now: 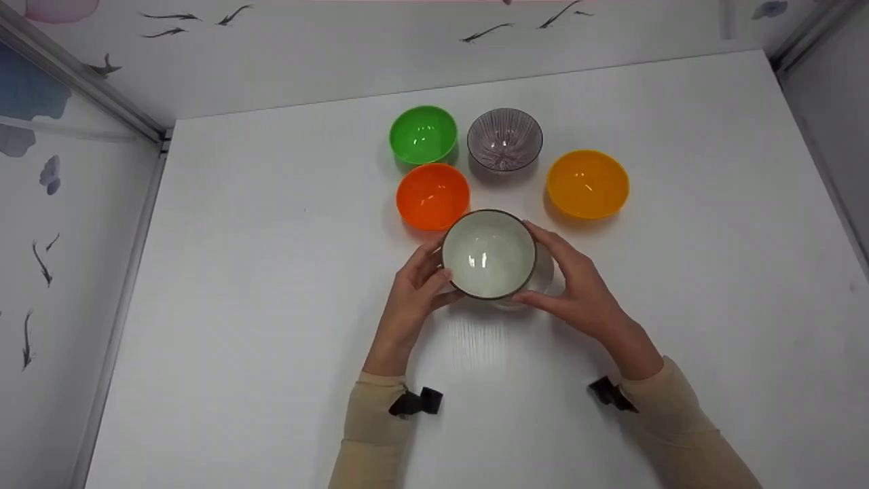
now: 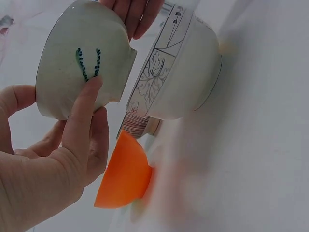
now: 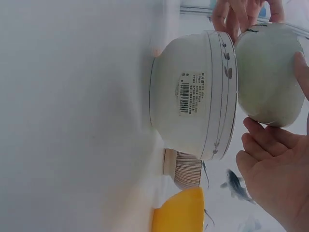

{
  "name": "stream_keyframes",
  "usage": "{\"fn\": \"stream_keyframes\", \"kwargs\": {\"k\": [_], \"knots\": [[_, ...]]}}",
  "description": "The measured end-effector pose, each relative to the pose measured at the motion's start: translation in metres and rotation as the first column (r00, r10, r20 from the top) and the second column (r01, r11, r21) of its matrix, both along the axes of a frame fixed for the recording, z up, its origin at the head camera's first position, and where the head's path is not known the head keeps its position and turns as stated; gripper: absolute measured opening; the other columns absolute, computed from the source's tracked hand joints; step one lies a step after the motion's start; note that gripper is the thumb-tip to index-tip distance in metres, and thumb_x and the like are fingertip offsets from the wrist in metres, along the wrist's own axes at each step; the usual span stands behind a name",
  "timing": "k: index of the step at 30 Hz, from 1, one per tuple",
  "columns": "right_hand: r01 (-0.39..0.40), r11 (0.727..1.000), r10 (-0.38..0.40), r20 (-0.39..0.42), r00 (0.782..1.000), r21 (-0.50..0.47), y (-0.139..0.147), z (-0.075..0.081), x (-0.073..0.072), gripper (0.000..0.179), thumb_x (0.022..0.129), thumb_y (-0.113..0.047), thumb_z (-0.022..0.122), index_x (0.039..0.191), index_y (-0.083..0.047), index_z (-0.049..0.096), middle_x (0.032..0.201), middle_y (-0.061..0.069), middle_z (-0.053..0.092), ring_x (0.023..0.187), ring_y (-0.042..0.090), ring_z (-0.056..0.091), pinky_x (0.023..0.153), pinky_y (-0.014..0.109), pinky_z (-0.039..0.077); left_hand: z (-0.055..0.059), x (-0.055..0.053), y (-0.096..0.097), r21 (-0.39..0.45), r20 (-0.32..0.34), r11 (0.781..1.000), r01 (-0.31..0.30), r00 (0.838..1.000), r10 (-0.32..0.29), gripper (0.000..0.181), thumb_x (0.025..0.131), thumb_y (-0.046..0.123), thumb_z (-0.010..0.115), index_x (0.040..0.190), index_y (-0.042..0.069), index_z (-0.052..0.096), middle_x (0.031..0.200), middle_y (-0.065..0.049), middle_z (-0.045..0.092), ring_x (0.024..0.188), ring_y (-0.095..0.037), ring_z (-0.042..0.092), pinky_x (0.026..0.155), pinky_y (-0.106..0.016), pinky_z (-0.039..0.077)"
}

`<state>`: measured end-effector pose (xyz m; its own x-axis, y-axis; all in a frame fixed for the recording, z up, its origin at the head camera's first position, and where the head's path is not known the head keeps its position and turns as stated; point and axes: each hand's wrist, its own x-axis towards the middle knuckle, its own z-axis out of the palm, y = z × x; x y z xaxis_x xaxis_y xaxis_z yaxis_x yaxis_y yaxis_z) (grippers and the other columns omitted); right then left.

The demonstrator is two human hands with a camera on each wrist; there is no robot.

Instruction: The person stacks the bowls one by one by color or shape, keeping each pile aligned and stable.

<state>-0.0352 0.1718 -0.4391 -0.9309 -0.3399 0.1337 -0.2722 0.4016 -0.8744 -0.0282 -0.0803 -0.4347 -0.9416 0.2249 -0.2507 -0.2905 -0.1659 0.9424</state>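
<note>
Both hands hold a pale green bowl (image 1: 489,251) with a dark rim, raised over a larger white bowl (image 3: 181,92). My left hand (image 1: 415,288) grips its left side, thumb at the rim and fingers against the outer wall, where a dark green mark shows in the left wrist view. On the opposite side, the fingers and thumb of my right hand (image 1: 577,285) span the bowl's edge. From above, the green bowl covers most of the white one, which stands on the table with a floral band and a barcode label in the wrist views.
Beyond the hands on the white table (image 1: 271,272) stand an orange bowl (image 1: 433,197), a green bowl (image 1: 423,135), a ribbed purplish bowl (image 1: 505,139) and a yellow bowl (image 1: 588,185). Panels with painted fish (image 1: 170,16) border the table at the back and left.
</note>
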Motion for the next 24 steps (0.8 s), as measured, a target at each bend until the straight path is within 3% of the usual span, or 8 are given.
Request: {"fn": "stream_keyframes", "kwargs": {"k": [5,8,12,15,20,24], "knots": [[0.054,0.998,-0.055,-0.011,0.998,-0.034,0.003,0.000,0.000,0.093,0.072,-0.016,0.090,0.151,-0.016,0.043,0.152,-0.001,0.049,0.137,0.010,0.047,0.121,0.051,0.034,0.005,-0.001,0.004,-0.065,-0.097,0.996,0.064,0.993,-0.070,0.061,0.098,0.014,0.060,0.154,0.017,0.038,0.153,-0.009,0.047,0.129,-0.026,0.054,0.095,-0.041,0.059],[0.065,0.997,-0.065,-0.004,0.998,-0.042,0.006,0.002,0.000,0.093,0.070,-0.016,0.091,0.150,-0.016,0.044,0.150,0.000,0.051,0.135,0.005,0.046,0.120,0.051,0.034,0.010,-0.002,0.005,-0.174,-0.180,0.977,0.126,0.971,-0.158,0.077,0.092,0.018,0.072,0.157,0.021,0.031,0.155,-0.003,0.044,0.133,-0.022,0.049,0.102,-0.037,0.055],[0.056,0.998,-0.056,0.012,0.998,-0.027,0.011,0.006,0.000,0.095,0.069,-0.019,0.092,0.151,-0.018,0.044,0.150,-0.001,0.051,0.136,0.004,0.046,0.120,0.049,0.033,0.015,-0.004,0.007,-0.346,-0.268,0.924,0.161,0.927,-0.262,0.103,0.079,0.020,0.086,0.160,0.023,0.022,0.161,0.004,0.034,0.143,-0.018,0.040,0.117,-0.036,0.041],[0.049,0.999,-0.048,0.020,0.999,-0.018,0.015,0.008,-0.001,0.096,0.067,-0.020,0.093,0.151,-0.020,0.044,0.150,-0.003,0.051,0.136,0.006,0.046,0.120,0.048,0.033,0.017,-0.005,0.009,-0.462,-0.299,0.875,0.142,0.904,-0.304,0.106,0.076,0.021,0.087,0.160,0.020,0.022,0.164,0.002,0.030,0.148,-0.019,0.034,0.122,-0.040,0.034],[0.037,0.999,-0.038,0.023,0.999,0.032,0.021,0.009,-0.001,0.098,0.067,-0.023,0.093,0.151,-0.025,0.042,0.149,-0.004,0.051,0.135,0.008,0.047,0.122,0.038,0.034,0.014,-0.006,0.012,-0.588,-0.288,0.802,0.102,0.901,-0.325,0.098,0.077,0.025,0.086,0.158,0.018,0.030,0.163,-0.001,0.032,0.151,-0.021,0.029,0.124,-0.044,0.029],[0.011,0.998,-0.012,0.014,1.000,0.063,0.024,0.006,-0.003,0.098,0.069,-0.027,0.092,0.152,-0.027,0.040,0.149,-0.003,0.051,0.134,0.005,0.046,0.120,0.019,0.031,0.008,-0.008,0.014,-0.618,-0.285,0.782,0.079,0.905,-0.316,0.097,0.076,0.024,0.087,0.156,0.018,0.033,0.162,-0.001,0.035,0.151,-0.021,0.031,0.124,-0.043,0.030]]}}
